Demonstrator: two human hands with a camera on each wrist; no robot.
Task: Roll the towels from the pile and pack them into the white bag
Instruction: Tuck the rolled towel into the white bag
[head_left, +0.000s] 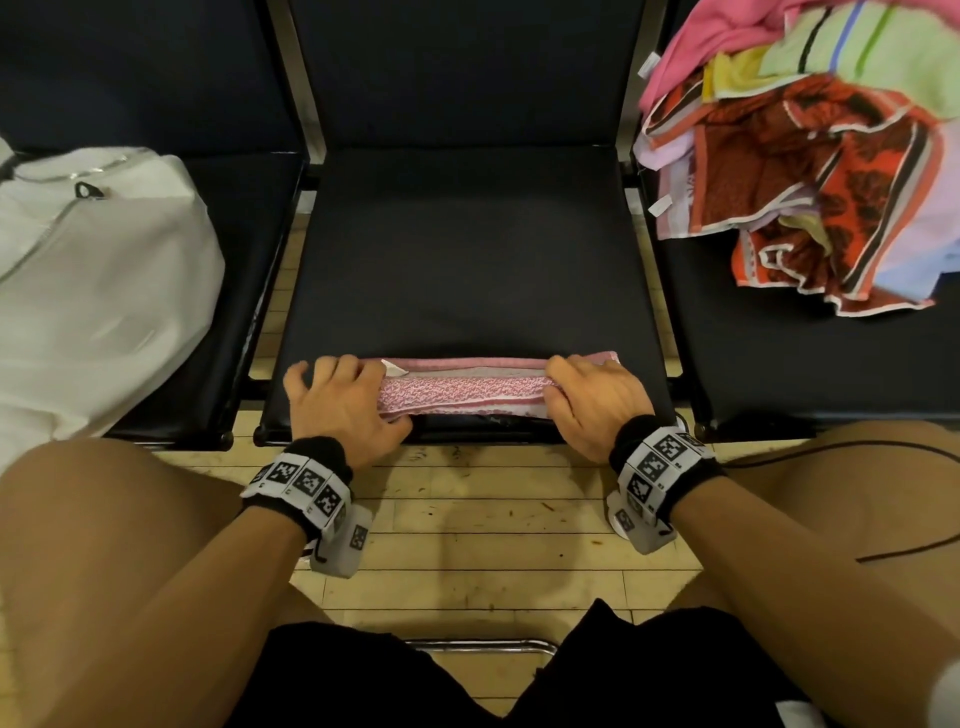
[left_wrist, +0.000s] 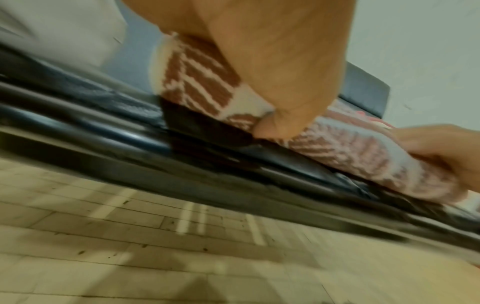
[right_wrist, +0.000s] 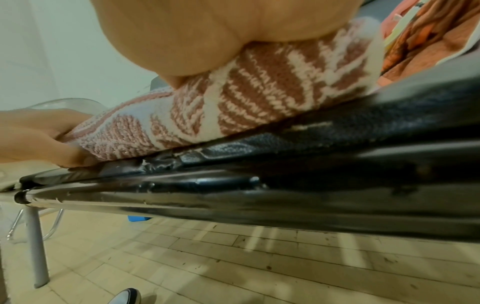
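Note:
A pink-and-white patterned towel (head_left: 462, 389) lies as a long roll along the front edge of the middle black seat (head_left: 467, 249). My left hand (head_left: 337, 400) grips its left end, fingers curled over the top and thumb at the near side. My right hand (head_left: 592, 400) grips the right end the same way. The left wrist view shows the towel (left_wrist: 205, 82) under my left hand (left_wrist: 272, 61). In the right wrist view my right hand (right_wrist: 207, 30) sits on the towel (right_wrist: 259, 98). The white bag (head_left: 93, 291) sits on the left seat. The pile of towels (head_left: 810, 166) lies on the right seat.
The three black seats are joined in a row with narrow gaps over a pale wooden floor (head_left: 467, 545). My knees flank the middle seat. A metal chair leg (right_wrist: 36, 246) and a shoe (right_wrist: 127, 296) show below the seat edge.

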